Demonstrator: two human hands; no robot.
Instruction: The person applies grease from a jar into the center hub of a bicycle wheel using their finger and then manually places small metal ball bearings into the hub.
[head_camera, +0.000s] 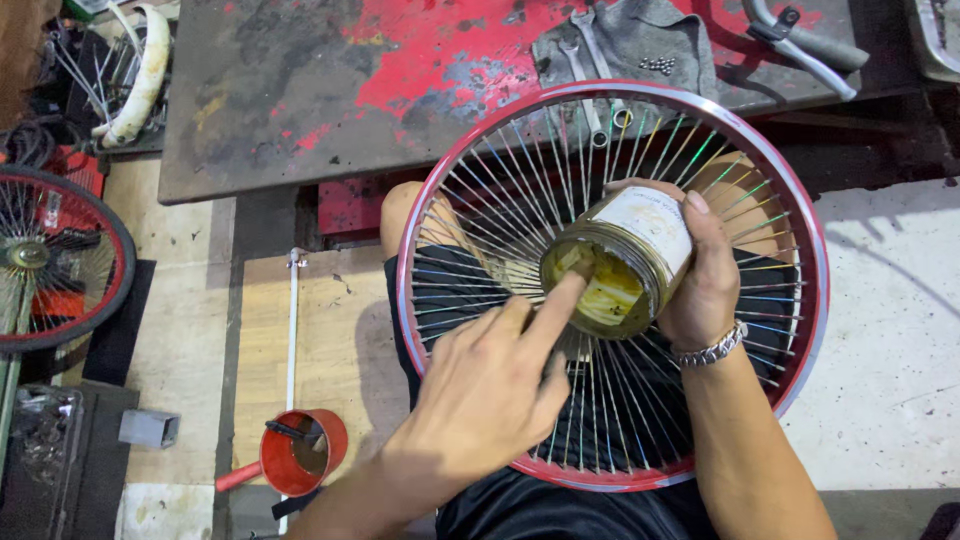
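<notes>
A single head-worn camera looks steeply down from close above the person's lap, facing forward toward the table (300, 110) edge at the top; the floor (880, 350) spreads to either side.

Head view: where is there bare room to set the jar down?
Bare patches: the worn red table top left of the grey cloth with wrenches, and the wooden board between the white rod and the wheel. Crowded: the lap under the wheel, where the right hand grips the jar and the left hand dips in.
</notes>
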